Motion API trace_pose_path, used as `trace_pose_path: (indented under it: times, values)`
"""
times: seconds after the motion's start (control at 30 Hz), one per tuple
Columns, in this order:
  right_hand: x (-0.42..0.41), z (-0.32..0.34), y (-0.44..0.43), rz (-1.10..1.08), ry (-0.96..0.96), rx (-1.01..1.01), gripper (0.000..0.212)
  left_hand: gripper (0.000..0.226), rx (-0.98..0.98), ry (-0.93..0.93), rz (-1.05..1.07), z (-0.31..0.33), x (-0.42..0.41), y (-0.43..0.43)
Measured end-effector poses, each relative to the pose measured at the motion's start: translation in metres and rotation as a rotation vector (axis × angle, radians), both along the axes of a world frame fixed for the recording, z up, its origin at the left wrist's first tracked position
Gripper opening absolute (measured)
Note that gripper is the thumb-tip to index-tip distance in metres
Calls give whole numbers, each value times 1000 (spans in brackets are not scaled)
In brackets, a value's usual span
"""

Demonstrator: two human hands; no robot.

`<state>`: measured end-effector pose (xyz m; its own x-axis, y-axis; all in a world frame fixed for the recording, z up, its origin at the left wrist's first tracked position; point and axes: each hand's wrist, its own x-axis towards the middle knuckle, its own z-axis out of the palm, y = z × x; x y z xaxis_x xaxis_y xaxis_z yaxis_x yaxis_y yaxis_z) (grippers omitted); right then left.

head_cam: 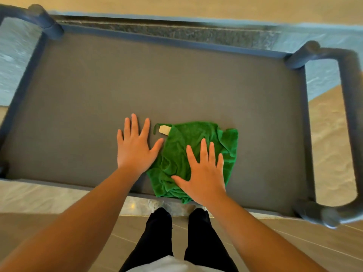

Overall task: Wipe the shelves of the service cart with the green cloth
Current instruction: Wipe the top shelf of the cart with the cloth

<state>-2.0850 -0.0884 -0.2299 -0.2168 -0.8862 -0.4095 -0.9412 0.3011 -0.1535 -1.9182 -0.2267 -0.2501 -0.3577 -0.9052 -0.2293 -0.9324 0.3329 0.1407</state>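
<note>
Looking straight down onto the service cart's top shelf (157, 79), a dark grey tray with a raised rim that fills most of the frame. The green cloth (188, 138) lies rumpled on that shelf, just right of centre in the lower middle of the frame. Its near edge bunches up at the shelf's near rim and slightly overlaps it. A pale tag (164, 130) shows at the cloth's upper left corner.

The right hand (204, 173) lies flat on top of the cloth with its fingers straight and spread and its palm down over the cloth's lower right part. It presses on the cloth and does not grip it. The left hand (135, 148) is flat too, fingers fanned out, and rests on the bare shelf just left of the cloth. Its thumb tip reaches the cloth's left edge.

At the right of the frame the cart's thick dark handle (351, 118) loops between two corner posts. A second handle (23, 14) shows at the upper left. At the bottom centre stand the person's legs in black trousers (157, 238). Around the cart the tan floor (334, 144) is blurred.
</note>
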Motion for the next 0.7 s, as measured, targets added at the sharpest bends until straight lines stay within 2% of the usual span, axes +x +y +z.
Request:
trace_pose_path:
  times: [0.23,0.47,0.7]
  values:
    - [-19,-5,-50,-21,15,-29,88,103,83,44,-43,6,10,-2]
    - [-69,-10,-157,-37,35,-120,84,104,75,85,-49,7,9,-4]
    - [-138,-12,-243,8,52,-170,86,115,73,4,-25,7,-4,-6]
